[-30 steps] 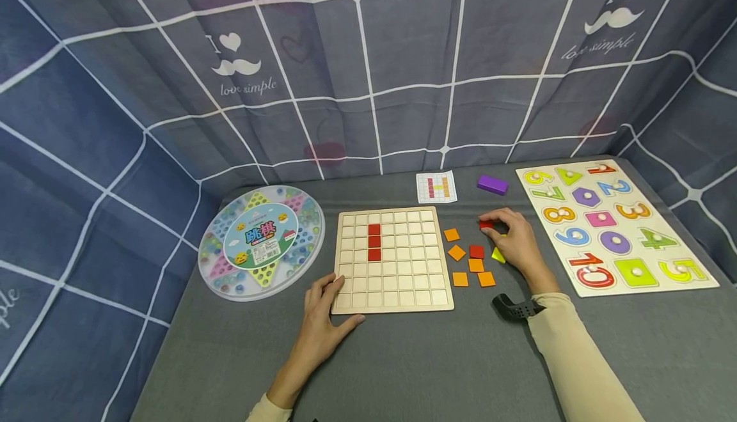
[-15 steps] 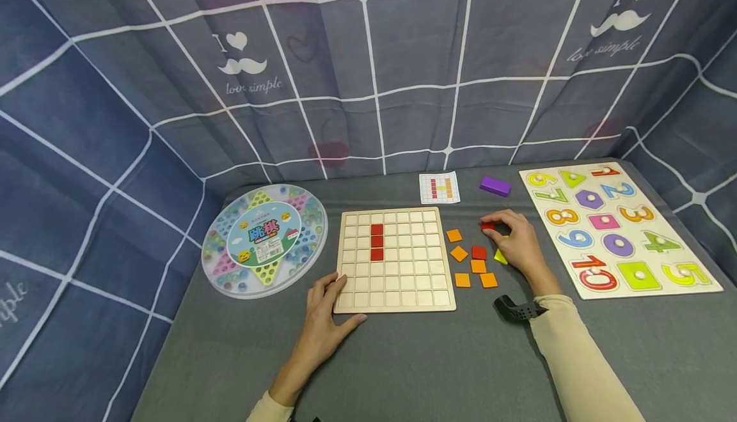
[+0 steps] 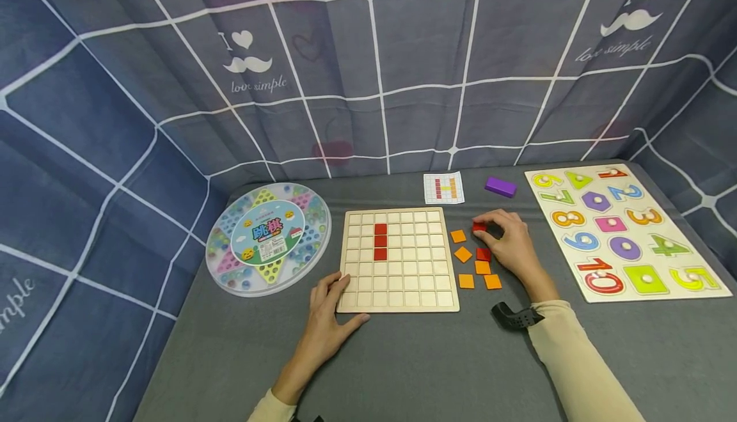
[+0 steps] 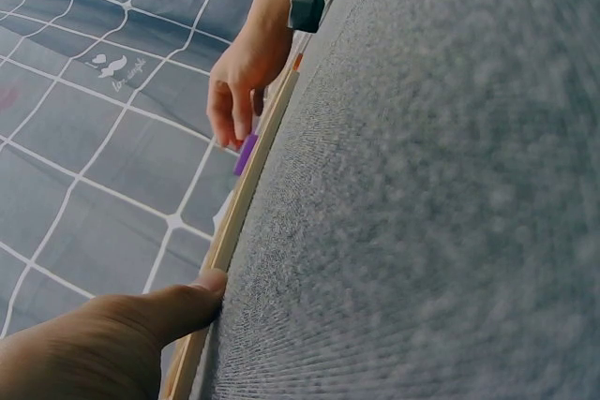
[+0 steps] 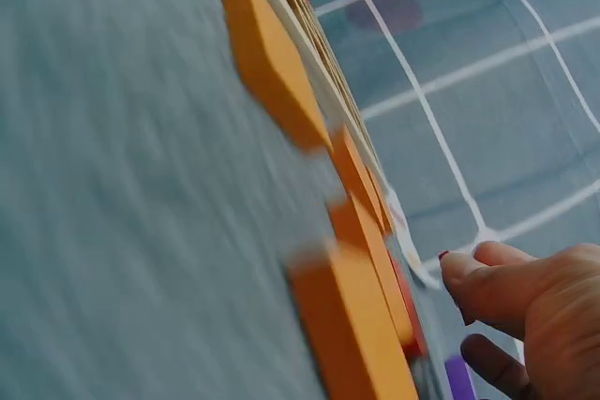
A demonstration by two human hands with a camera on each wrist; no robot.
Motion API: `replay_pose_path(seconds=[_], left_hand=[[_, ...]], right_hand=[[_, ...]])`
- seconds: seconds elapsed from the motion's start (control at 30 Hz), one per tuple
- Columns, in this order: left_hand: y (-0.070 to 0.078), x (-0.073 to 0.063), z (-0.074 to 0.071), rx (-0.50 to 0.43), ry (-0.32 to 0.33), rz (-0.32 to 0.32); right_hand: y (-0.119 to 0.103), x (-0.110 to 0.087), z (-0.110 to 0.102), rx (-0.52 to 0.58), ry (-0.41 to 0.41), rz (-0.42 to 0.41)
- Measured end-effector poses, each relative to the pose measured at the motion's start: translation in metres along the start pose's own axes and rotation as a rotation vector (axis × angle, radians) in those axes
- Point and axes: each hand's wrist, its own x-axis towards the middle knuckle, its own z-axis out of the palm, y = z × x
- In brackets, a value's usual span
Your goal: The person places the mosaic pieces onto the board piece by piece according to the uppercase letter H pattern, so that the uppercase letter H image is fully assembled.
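Note:
My right hand (image 3: 514,243) pinches a small red square tile (image 3: 478,226) between thumb and fingertips, to the right of the wooden grid board (image 3: 403,283). On that board, three red tiles (image 3: 380,241) stand in one upright column. Below the right hand lie another red tile (image 3: 483,254) and several orange tiles (image 3: 482,267); in the right wrist view an orange tile (image 5: 272,58) shows close up. At the board's near left corner rests my left hand (image 3: 324,323), fingers along the left side. In the left wrist view its thumb (image 4: 192,306) touches the board's edge.
A small card (image 3: 444,188) with a coloured grid pattern lies behind the board, beside a purple block (image 3: 501,187). To the left sits a round Chinese checkers box (image 3: 313,252). A number and shape puzzle board (image 3: 581,256) is at the right. Grid-patterned curtains (image 3: 322,45) enclose the back and sides.
My right hand has moved a little left toward the board with the red tile, and now covers the yellow tile. The left hand stays at the board's corner. The head view has shifted slightly.

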Motion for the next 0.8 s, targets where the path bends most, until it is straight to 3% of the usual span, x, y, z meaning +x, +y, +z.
replay_pose_path(seconds=[0.37,0.63,0.8], left_hand=[[0.000,0.000,-0.001,0.010,0.001,0.005],[0.001,0.003,-0.002,-0.005,-0.019,0.018],[0.002,0.001,-0.002,-0.010,-0.017,0.005]], right_hand=[[-0.059,-0.005,0.044,0.149,-0.152,-0.105],[-0.104,-0.014,0.073,0.231,-0.195,-0.230],[-0.122,-0.016,0.093,0.241,-0.235,-0.229]])
